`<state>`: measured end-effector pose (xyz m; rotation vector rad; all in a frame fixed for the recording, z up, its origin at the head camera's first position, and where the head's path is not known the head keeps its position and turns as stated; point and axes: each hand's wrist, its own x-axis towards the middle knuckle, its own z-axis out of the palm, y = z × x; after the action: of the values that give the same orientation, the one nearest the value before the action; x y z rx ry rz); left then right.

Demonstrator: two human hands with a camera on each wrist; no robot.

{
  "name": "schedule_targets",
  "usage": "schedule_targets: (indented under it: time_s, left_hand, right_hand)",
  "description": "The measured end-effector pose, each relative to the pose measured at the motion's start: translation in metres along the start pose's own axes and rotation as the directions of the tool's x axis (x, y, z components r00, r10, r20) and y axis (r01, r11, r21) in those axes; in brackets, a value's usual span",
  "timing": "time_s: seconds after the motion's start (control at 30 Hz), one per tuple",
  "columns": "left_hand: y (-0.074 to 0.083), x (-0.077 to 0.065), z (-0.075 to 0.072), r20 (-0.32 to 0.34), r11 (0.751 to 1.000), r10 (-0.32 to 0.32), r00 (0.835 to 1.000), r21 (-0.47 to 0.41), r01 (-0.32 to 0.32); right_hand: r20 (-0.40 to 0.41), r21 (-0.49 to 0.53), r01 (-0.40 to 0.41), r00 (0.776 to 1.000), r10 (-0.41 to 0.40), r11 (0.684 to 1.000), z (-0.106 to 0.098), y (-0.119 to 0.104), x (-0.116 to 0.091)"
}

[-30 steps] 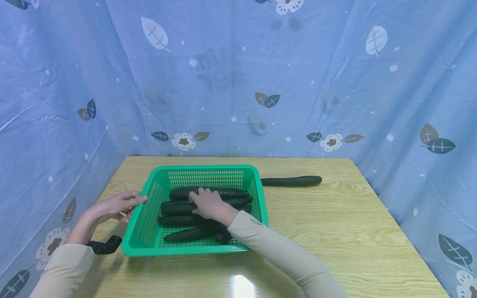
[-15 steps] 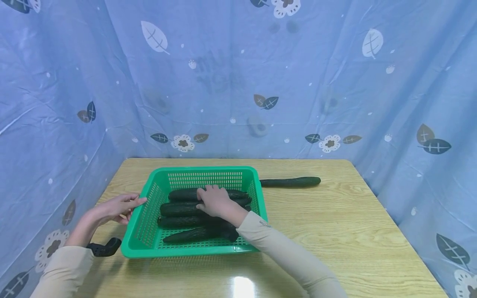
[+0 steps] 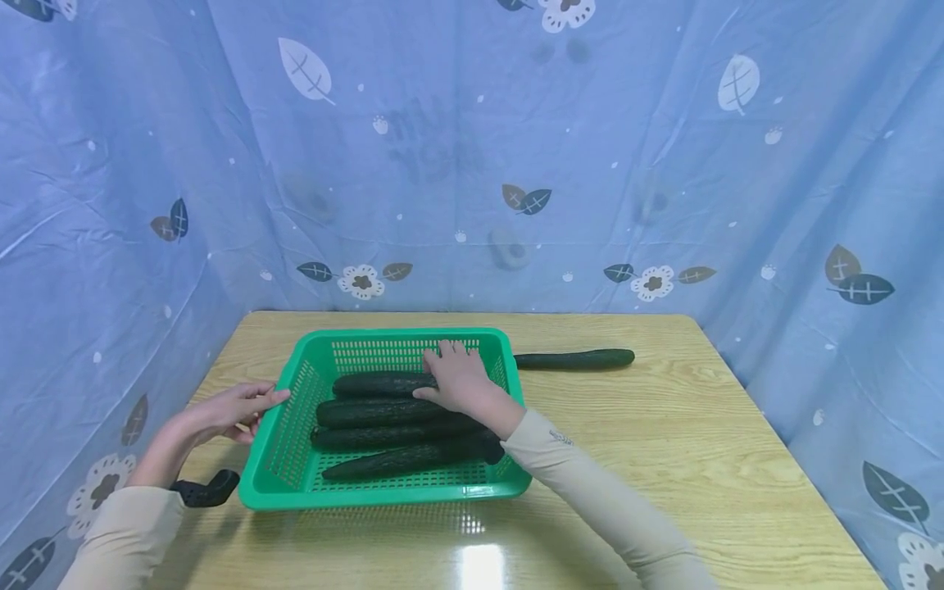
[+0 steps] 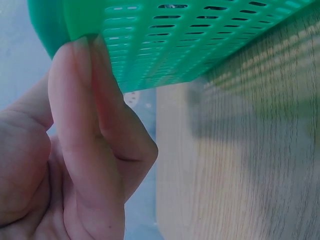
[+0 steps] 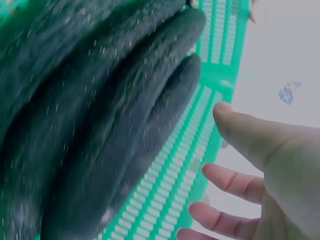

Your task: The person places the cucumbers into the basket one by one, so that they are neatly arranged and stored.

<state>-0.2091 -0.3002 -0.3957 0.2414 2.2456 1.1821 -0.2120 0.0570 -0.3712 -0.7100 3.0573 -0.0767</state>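
Observation:
A green plastic basket stands on the table with several dark green cucumbers lying side by side in it. At its left rim, my left hand pinches the edge, the thumb on top and the fingers below; the left wrist view shows these fingers at the green rim. My right hand is over the right back part of the basket, above the rearmost cucumber. In the right wrist view its fingers are spread and hold nothing, apart from the cucumbers.
One more cucumber lies on the wooden table behind and right of the basket, its left end hidden by the basket wall. A blue patterned curtain closes off the back and both sides.
My right hand has moved right and toward the back, off the middle of the cucumbers, and its fingers have straightened. My left hand and the basket have stayed in place.

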Motion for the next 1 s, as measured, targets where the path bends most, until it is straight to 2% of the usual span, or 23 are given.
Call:
schedule_targets:
  time_s: [0.3, 0.57, 0.8, 1.0]
  left_hand:
    - [0.001, -0.001, 0.0, 0.006, 1.0, 0.012, 1.0, -0.007, -0.012]
    - [0.001, 0.0, 0.001, -0.017, 1.0, -0.002, 1.0, 0.013, 0.003]
    - [0.0, -0.001, 0.002, -0.009, 1.0, -0.004, 1.0, 0.003, 0.004]
    - [0.0, 0.0, 0.002, 0.001, 1.0, 0.006, 1.0, -0.008, -0.006]
  right_hand:
    - [-0.116, 0.014, -0.019, 0.993, 0.02, 1.0, -0.014, 0.03, -0.005]
    - [-0.111, 0.086, -0.077, 0.99, 0.086, 0.993, -0.019, 0.063, -0.011]
    - [-0.128, 0.144, -0.118, 0.982, 0.136, 0.983, -0.02, 0.096, -0.015]
    - [-0.148, 0.141, -0.15, 0.974, 0.17, 0.979, -0.015, 0.12, -0.023]
